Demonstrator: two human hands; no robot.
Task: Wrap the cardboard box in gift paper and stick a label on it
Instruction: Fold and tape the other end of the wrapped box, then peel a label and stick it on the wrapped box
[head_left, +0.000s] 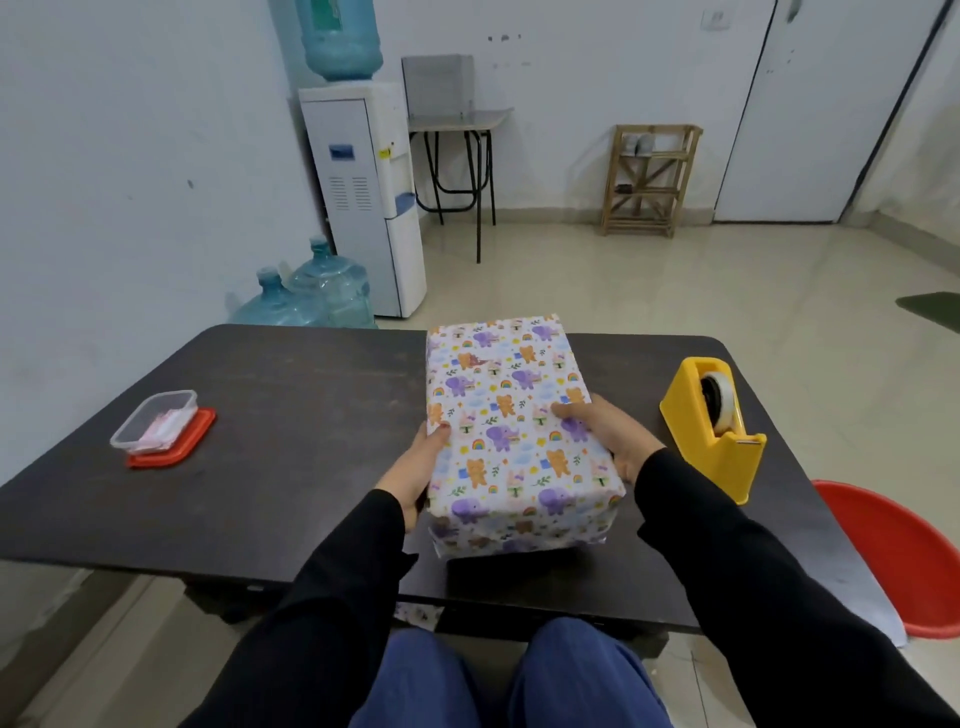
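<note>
The box (514, 431), already covered in the animal-print gift paper, sits between my two hands over the middle of the dark table (291, 426), its near end tipped toward me and close to the table's front edge; I cannot tell whether its base rests flat or is lifted a little. My left hand (421, 467) is clamped on the box's left side with the thumb on the top edge, and my right hand (608, 436) grips the right side with the fingers laid over the top, so both hands are closed on the box and neither is free. No label shows on the faces I can see, so I judge that step is not yet done. The risks start with the paper: it looks smooth and slick, and a loose grip could let the box slide off the near edge onto my lap. Squeezing harder could crease or tear the wrap at the corners. Right of the box stands the yellow tape dispenser (719, 415), near enough to knock with my forearm when turning the box. Well left of the box lies the clear container (156, 421) on its red lid (174, 447), probably holding the labels; reaching there means letting go with one hand.
</note>
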